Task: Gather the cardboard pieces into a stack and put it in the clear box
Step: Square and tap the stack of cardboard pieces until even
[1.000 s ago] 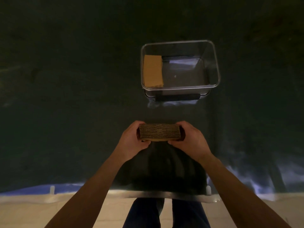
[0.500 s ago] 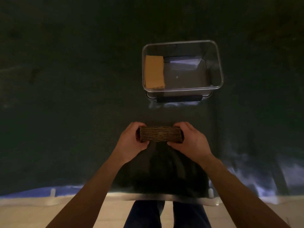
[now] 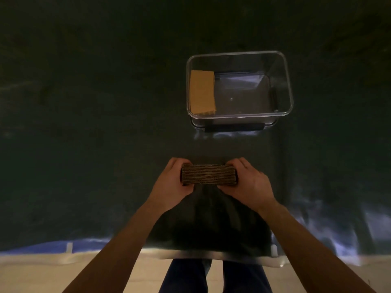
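head view: one cardboard stack (image 3: 209,174) between two hands

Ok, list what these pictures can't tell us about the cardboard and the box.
- Cardboard stack, head view: only its near edge shows; both ends are covered by the left hand and right hand, and the layers are too fine to count.
- Whether the stack rests on the dark table or is lifted: unclear in the dim light.
- Cardboard in the clear box: its thickness is hidden from above.

The cardboard stack (image 3: 209,174) hides most fingers (image 3: 177,162) behind its ends.
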Motion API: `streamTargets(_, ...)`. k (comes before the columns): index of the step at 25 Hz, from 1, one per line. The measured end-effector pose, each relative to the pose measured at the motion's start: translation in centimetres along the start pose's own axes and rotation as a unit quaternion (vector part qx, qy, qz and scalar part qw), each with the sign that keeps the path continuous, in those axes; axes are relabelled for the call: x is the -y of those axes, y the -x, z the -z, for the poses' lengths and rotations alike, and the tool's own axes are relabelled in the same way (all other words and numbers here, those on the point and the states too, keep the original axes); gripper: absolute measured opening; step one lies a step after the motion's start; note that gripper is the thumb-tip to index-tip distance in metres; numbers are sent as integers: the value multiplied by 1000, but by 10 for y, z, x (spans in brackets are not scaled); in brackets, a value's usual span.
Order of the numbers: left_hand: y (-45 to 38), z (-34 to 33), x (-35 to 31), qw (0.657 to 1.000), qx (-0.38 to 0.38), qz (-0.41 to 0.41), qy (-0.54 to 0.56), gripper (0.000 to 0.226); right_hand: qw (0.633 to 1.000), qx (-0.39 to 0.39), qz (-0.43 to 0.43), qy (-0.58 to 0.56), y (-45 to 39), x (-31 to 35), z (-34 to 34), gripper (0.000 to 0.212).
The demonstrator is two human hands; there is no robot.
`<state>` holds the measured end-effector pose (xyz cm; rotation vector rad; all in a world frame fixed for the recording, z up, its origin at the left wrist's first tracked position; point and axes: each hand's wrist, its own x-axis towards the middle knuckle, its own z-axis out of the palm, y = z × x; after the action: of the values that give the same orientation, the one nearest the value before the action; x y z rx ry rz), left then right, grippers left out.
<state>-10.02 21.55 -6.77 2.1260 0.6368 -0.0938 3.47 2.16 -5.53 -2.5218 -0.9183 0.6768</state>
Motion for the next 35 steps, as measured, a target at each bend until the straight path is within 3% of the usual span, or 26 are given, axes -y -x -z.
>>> streamTargets(4,-1,1,0,1000,0,-2,-5,50,1000,5,-12,-27,4,7,6,75)
streamTargets(8,1,-1,4,1000,-8,-6,2,50,993,-51,61,87,6,27,17,96)
streamTargets(12,-1,-1,7,1000,-18,-3,24,49,981,63,111,149,-10,39,36,106)
streamTargets(17,-1,-3,4,1000,-7,3,-2,53,981,106,99,129,2,32,32,99)
streamTargets(22,-1,-8,3,1000,-17,20,-12,52,988,38,96,111,0,42,32,97)
streamTargets(28,1,-17,-3,996,-37,69,-39,50,969,32,145,196,-17,68,-4,59)
streamTargets(35,1,-15,-5,996,-34,71,-35,50,960,21,190,205,-19,60,-8,63)
